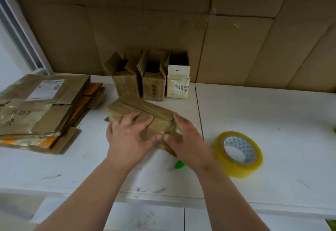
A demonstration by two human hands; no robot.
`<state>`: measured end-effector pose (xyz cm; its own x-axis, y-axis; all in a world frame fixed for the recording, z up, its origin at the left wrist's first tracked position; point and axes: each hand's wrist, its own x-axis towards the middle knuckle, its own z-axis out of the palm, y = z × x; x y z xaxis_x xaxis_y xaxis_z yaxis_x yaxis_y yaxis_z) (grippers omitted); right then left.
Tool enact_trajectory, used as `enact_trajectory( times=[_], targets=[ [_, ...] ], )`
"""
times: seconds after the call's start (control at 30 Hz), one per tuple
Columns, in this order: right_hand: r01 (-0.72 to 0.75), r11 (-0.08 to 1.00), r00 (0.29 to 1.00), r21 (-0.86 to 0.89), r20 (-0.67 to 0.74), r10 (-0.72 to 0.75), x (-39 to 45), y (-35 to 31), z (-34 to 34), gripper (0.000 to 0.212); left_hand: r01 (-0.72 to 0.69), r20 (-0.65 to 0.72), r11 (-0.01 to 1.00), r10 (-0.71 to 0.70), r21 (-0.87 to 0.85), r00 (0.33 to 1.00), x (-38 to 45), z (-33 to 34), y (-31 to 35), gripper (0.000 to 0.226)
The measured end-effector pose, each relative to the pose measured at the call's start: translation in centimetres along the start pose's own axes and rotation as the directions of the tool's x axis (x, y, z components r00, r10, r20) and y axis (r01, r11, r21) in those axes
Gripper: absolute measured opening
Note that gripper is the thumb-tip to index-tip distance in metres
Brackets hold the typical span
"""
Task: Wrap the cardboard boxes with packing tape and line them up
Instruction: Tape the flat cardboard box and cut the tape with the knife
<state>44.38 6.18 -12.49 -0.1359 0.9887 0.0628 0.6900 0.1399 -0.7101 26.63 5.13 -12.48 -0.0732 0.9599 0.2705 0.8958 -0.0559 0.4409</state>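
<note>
A small brown cardboard box (138, 110), shiny with clear tape, lies flat on the white table (272, 121) in the middle. My left hand (127, 136) rests on its near left part with straight fingers spread over the top. My right hand (183, 136) presses the box's near right end, fingers straight, thumb meeting the left thumb. A yellowish roll of packing tape (239, 153) lies on the table to the right of my right hand. Three upright boxes stand in a row at the back: two brown ones (125, 80) (154, 83) and a white one (178, 81).
A stack of flattened cardboard boxes (41, 103) with orange sheets lies on the left. Cardboard sheets (236, 40) line the back wall. A small green object (180, 164) lies under my right wrist. The table's front edge runs below my forearms.
</note>
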Motion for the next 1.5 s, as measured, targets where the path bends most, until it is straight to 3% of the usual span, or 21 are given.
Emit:
enact_trajectory(
  times=[0.1,0.2,0.3,0.37,0.43,0.6,0.8,0.93,1.27,1.5],
  targets=[
    [-0.042,0.996,0.998,0.085,-0.040,0.045,-0.2,0.2,0.5,0.073,-0.044,0.002,0.997,0.044,-0.065,0.999,0.6,-0.2,-1.6,0.063],
    [-0.087,0.984,0.995,0.157,-0.032,0.093,-0.3,0.3,0.6,0.072,-0.079,-0.086,0.987,0.067,-0.140,0.994,1.6,-0.6,-3.1,0.060],
    [-0.086,0.989,0.995,0.121,-0.042,0.092,-0.4,0.1,0.8,0.070,0.101,-0.028,0.973,-0.110,-0.209,0.994,2.9,-1.3,-4.4,0.069],
    [-0.099,0.987,0.994,0.130,-0.043,0.105,-0.5,-0.1,1.0,0.074,0.218,0.087,0.897,-0.200,-0.385,0.976,3.6,-1.6,-5.1,0.086],
    [-0.143,0.975,0.989,0.172,-0.007,0.146,-0.7,-1.0,1.2,0.078,0.249,0.113,0.827,-0.222,-0.505,0.968,4.0,-1.6,-5.5,0.099],
    [-0.079,0.993,0.990,-0.090,-0.124,0.067,-0.6,-2.2,3.0,0.077,0.315,0.133,0.737,-0.297,-0.598,0.946,3.9,-1.2,-6.0,0.103],
    [-0.077,0.989,0.965,-0.128,-0.259,0.042,-1.0,-2.4,5.1,0.060,0.317,0.141,0.709,-0.297,-0.630,0.944,3.4,-1.0,-6.3,0.097],
    [-0.084,0.976,0.953,-0.199,-0.302,0.021,-1.2,-2.9,5.7,0.061,0.311,0.135,0.712,-0.295,-0.630,0.946,3.1,-1.1,-6.1,0.096],
    [-0.058,0.964,0.920,0.259,-0.362,0.153,-1.9,-3.2,4.8,0.048,0.303,0.082,0.678,-0.338,-0.670,0.937,2.7,-1.6,-6.8,0.082],
    [0.016,0.979,0.852,0.205,-0.515,0.094,-1.3,-2.4,5.6,0.016,0.325,0.103,0.672,-0.349,-0.665,0.931,2.4,-1.5,-6.8,0.079]
  ],
)
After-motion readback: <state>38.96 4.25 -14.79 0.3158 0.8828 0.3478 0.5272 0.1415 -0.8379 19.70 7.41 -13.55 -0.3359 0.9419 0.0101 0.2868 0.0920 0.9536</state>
